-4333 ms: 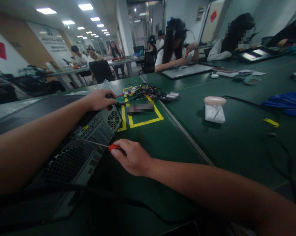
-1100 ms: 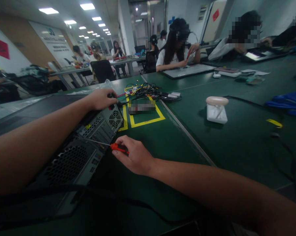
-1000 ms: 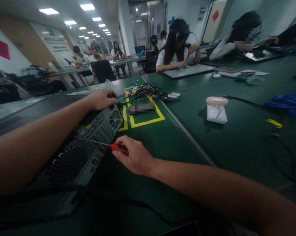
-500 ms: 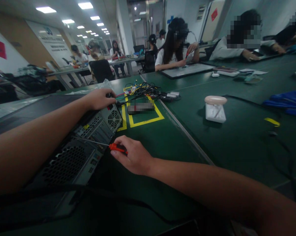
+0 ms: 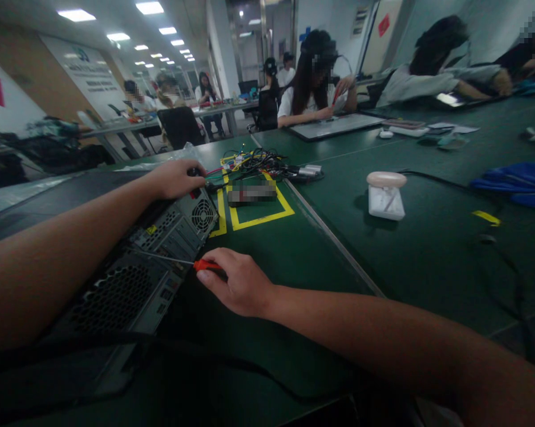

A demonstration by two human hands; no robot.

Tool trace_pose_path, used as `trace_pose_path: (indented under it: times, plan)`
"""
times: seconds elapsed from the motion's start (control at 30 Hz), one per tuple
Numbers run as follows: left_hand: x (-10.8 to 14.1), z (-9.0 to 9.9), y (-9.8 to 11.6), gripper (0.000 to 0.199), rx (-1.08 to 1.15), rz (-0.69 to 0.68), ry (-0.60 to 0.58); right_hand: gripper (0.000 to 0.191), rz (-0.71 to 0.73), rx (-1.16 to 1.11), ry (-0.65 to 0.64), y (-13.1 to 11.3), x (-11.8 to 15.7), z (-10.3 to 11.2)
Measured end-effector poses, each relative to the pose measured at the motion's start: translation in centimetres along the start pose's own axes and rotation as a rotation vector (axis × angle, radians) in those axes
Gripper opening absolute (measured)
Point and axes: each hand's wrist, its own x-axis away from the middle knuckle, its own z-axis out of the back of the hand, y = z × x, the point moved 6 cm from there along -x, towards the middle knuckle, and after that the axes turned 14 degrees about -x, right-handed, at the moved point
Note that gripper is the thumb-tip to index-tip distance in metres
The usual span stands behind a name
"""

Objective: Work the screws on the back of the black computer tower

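Note:
A desktop computer case [image 5: 167,270] lies at the left, its rear panel with fan grille and slots facing me. My right hand [image 5: 238,281] is closed round the red and black handle of a screwdriver [image 5: 206,266]. The screwdriver's thin shaft runs left to the rear panel; its tip is hard to make out against the dark metal. My left hand [image 5: 181,177] rests at the far upper corner of the case, fingers curled round a small black and red object [image 5: 196,173] that they mostly hide.
Beyond the case lie a tangle of cables [image 5: 267,163] and a blurred-out item [image 5: 252,193] within yellow tape [image 5: 263,222]. A white box [image 5: 385,201] and blue cloth [image 5: 516,184] are at the right. A dark strap crosses the foreground. Several people work at tables beyond.
The view has shifted slightly, moving the scene a little left. Both hands keep their places at the case, and the screwdriver stays at the rear panel.

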Motion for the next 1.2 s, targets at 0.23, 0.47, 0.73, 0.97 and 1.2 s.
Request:
trace_pose_path:
  times: [0.23,0.47,0.73,0.97,1.2]
  plan:
    - [0.23,0.26,0.27,0.056,-0.014,-0.014,0.008,0.026,0.014,-0.02,0.015,-0.21,0.08,0.16]
    - [0.35,0.24,0.26,0.056,-0.002,0.019,-0.005,0.02,0.003,-0.035,0.028,-0.06,0.12,0.16]
    - [0.42,0.4,0.34,0.057,0.018,0.025,0.004,0.018,-0.008,-0.042,0.006,-0.34,0.04,0.28]
    - [0.44,0.45,0.41,0.051,0.016,0.023,-0.005,0.018,-0.021,-0.046,0.011,-0.25,0.01,0.24]
    - [0.28,0.26,0.31,0.05,0.019,-0.003,0.002,0.018,-0.025,-0.055,0.007,-0.22,-0.01,0.23]
